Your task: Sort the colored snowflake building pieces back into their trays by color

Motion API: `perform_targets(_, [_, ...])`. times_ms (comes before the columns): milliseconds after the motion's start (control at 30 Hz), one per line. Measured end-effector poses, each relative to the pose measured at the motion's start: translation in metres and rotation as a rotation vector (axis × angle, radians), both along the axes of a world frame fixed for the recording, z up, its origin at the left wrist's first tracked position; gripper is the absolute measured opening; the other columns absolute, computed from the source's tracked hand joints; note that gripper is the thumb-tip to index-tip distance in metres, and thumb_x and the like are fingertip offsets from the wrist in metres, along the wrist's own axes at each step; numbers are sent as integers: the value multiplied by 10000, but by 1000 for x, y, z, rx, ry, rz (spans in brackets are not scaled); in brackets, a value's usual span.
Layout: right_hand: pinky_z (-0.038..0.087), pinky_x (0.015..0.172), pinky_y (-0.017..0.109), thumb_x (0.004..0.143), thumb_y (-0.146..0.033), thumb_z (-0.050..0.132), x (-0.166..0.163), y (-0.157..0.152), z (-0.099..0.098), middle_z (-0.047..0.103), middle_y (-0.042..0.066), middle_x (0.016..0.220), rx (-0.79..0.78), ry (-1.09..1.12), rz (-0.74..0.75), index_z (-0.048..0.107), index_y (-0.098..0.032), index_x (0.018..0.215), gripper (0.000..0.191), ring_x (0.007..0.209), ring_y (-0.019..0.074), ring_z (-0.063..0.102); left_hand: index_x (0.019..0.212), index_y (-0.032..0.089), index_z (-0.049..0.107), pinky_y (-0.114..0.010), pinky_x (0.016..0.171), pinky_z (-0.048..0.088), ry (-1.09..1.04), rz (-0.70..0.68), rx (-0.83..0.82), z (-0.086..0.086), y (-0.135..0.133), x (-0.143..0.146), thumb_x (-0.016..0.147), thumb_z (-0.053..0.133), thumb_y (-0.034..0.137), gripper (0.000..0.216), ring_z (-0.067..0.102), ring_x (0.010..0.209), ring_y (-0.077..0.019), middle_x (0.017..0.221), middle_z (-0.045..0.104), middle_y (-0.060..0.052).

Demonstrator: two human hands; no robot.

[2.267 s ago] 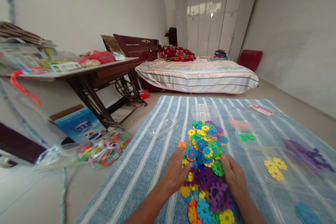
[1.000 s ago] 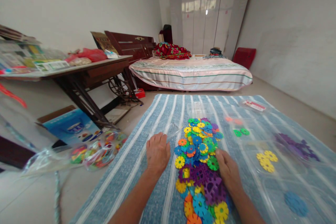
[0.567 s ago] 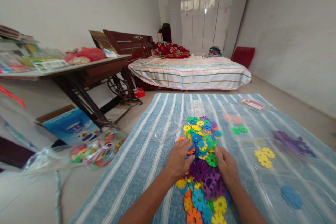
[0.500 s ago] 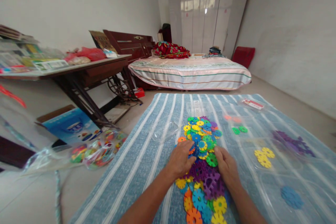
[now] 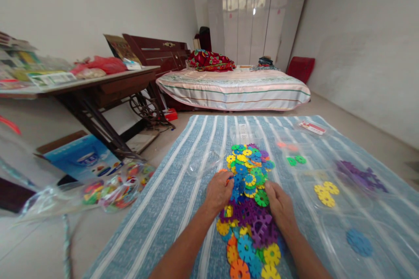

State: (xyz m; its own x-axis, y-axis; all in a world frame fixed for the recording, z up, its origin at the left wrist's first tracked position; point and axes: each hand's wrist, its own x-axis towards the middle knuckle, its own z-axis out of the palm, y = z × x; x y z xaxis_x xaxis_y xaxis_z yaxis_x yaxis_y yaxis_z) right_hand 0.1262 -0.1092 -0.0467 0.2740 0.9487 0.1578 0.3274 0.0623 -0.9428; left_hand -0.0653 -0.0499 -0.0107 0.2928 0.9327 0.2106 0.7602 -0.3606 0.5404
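Observation:
A long pile of notched plastic snowflake discs (image 5: pixel 249 179) in blue, green, yellow, orange and purple lies between my hands on the striped cloth. My left hand (image 5: pixel 218 192) is at the pile's left side with its fingers curled in. Blue and orange bits show by its fingertips, but what it grips is hard to make out. My right hand (image 5: pixel 280 204) rests along the right side, thumb up and fingers loosely stretched, beside a green disc (image 5: pixel 262 198). Purple gear-like pieces (image 5: pixel 260 222) lie between the wrists.
To the right stand clear plastic trays holding yellow discs (image 5: pixel 326 194), blue discs (image 5: pixel 359 243), green discs (image 5: pixel 296 160) and purple pieces (image 5: pixel 362 175). A clear container (image 5: pixel 203 163) lies left of the pile. A red-and-white card (image 5: pixel 312 127) is near the far edge.
My left hand has drawn back slightly to the left, and its fingers have curled in from over the discs. My right hand stays by the pile. The whole view has shifted a little.

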Motion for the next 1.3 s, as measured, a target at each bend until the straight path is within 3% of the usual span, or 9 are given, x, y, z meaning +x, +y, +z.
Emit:
perform_targets(267, [444,748,314,859,-600,370,1,-1,1,659,58,863,0,-19,1,633,-164,872,509,812,221,582,720,191,566,-302,798,427,3,42,13,-3,1,2,726,555,185,14,552,836,-179,795,608,-21])
perform_targets(500, [448,757,325,847,-610,388,5,1,-5,667,72,916,5,-26,-2,645,-157,930,529,839,232,582,558,197,445,-302,808,427,-140,96,-8,-1,1,6,795,489,255,247,579,828,-168,777,617,-31])
perform_targets(867, [443,728,296,869,-576,364,2,1,0,642,45,824,32,-39,4,638,-172,809,491,799,203,568,556,195,492,-310,861,435,-129,116,-22,2,-1,-5,823,472,274,278,598,897,-169,850,658,-35])
perform_targets(1000, [437,705,291,869,-575,362,3,0,1,633,41,800,33,-53,4,629,-173,795,488,768,196,559,625,196,529,-327,903,426,-71,114,20,6,-5,-14,813,479,243,200,589,944,-177,903,657,-41])
perform_targets(1133, [431,740,300,874,-572,359,2,-1,3,634,47,831,27,-47,5,631,-170,826,488,812,205,562,791,190,604,-353,923,419,6,31,78,14,-19,-28,792,493,209,113,572,993,-199,982,655,-58])
perform_targets(1300, [434,742,306,864,-585,370,2,0,2,645,57,851,26,-36,-5,642,-167,843,500,825,215,564,871,220,635,-334,890,444,80,-131,-46,29,-51,-37,721,590,207,158,576,979,-200,977,661,-31])
